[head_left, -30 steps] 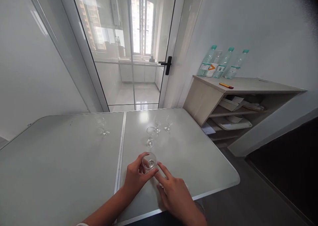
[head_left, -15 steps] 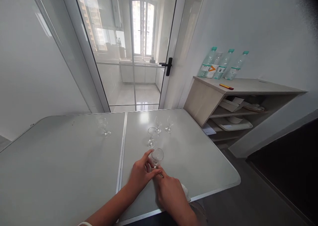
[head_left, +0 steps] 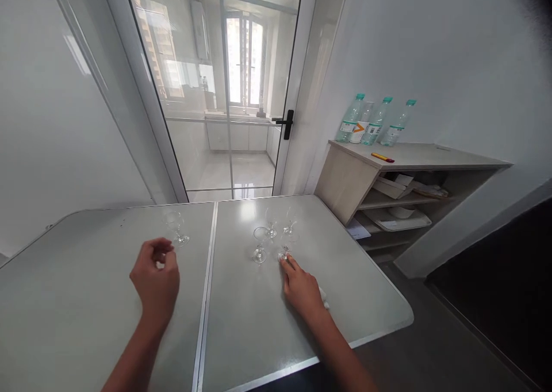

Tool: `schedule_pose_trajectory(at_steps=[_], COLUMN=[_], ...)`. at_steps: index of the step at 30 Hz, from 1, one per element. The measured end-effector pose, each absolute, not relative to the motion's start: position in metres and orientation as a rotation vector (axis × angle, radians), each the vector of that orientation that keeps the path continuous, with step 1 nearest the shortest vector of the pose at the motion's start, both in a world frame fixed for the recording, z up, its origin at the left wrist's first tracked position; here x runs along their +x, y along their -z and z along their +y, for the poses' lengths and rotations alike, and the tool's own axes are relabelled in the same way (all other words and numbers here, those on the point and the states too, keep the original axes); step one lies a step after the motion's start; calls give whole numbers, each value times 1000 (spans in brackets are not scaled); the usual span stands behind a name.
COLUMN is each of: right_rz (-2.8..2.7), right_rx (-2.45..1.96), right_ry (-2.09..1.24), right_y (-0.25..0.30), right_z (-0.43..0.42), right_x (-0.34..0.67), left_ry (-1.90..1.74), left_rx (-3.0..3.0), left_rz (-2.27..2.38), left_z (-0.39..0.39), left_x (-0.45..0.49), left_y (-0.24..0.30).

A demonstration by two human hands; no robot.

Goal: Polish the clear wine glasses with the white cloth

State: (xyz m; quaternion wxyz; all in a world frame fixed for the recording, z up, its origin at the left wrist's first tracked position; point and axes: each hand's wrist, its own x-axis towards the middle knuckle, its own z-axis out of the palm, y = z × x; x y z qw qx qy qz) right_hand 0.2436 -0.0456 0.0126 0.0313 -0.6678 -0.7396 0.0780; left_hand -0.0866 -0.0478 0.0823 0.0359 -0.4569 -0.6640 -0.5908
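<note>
Several small clear stemmed glasses stand on the grey folding table [head_left: 107,300]. My right hand [head_left: 302,288] reaches forward, its fingertips pinched at the foot of one stemmed glass [head_left: 286,247], which stands upright on the table's right half. A bit of white cloth [head_left: 324,301] shows under that hand's palm. Three more glasses [head_left: 259,246] [head_left: 271,226] [head_left: 291,224] stand close around it. My left hand [head_left: 156,278] hovers over the left half with its fingers curled in and nothing in them. It is just short of a lone glass [head_left: 176,232].
A glass door with a black handle [head_left: 285,123] is behind the table. A wooden shelf unit [head_left: 345,179] at the right carries several water bottles [head_left: 376,122] and a red-and-yellow pen [head_left: 382,157]. The table's rounded right edge [head_left: 405,317] borders dark floor.
My left hand let go of the glass and swung left toward the lone glass. My right hand carried the glass forward and set it beside the cluster.
</note>
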Motion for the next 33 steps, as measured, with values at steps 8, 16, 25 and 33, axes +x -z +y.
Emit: schedule_pose_trajectory(at_steps=[8, 16, 25, 33], right_rz=[-2153, -2145, -2142, -2060], right_rx=[-2057, -2031, -2022, -1984], right_ry=[-181, -152, -116, -106], right_y=[-3, 4, 11, 9], right_z=[-44, -43, -43, -48], right_x=[244, 244, 245, 245], left_ry=[1392, 1662, 1947, 2055], left_rx=[-1140, -1488, -1698, -1725], left_rz=[-2397, -2418, -2310, -2225], left_z=[6, 34, 50, 35], left_x=[-158, -155, -166, -142], left_y=[-33, 24, 37, 23])
